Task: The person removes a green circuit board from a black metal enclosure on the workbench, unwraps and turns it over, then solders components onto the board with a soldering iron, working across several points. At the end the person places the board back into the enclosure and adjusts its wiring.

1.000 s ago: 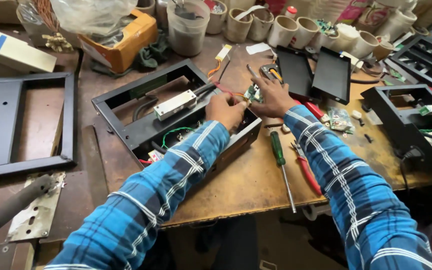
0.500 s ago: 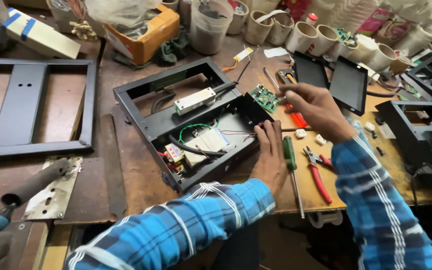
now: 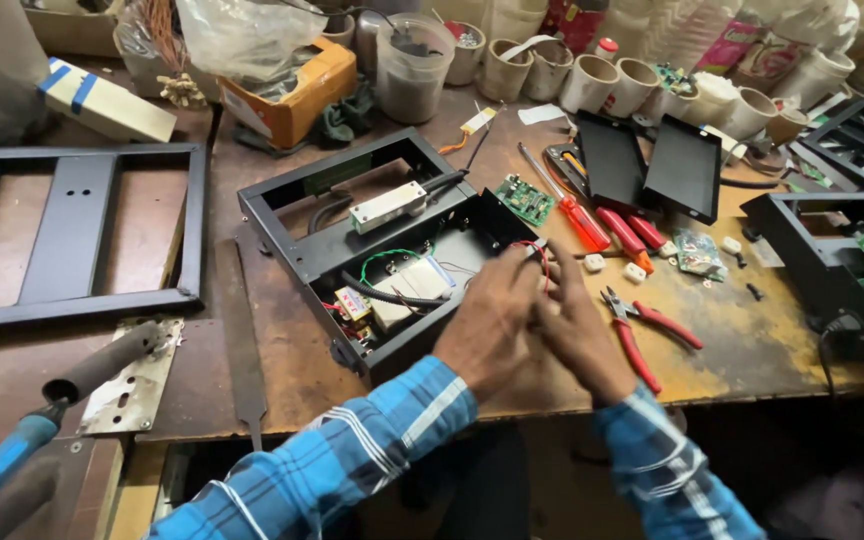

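— Now, what is different from half a second back?

— Both hands have come together. Then, my left hand (image 3: 492,325) lay on the front wall of the black enclosure (image 3: 282,215), and my right hand (image 3: 582,335) was out by the green circuit board (image 3: 524,198). At this moment they meet at the enclosure's front right corner.

— Holding what?

— The red wires (image 3: 542,255) that loop up out of that corner. My left fingers are curled tight and pinch them. My right fingers lie against the same wires, but the left hand covers the tips, so I cannot tell whether they grip or only touch.

— So what does that mean for the work?

— As I judge it, reaching for parts has given way to fine wiring at the box itself.

— How much room do you have?

— To the far left the black frame (image 3: 72,230) lies well apart, and the blue-handled soldering iron (image 3: 12,450) sits near the table's front edge. The enclosure's walls stand right under my left wrist. Just right of my right hand are the red pliers (image 3: 637,335), near enough to brush. Beyond them is bare, stained table (image 3: 742,345), then a second black enclosure (image 3: 822,250) at the right edge. The front edge of the table runs under both forearms.
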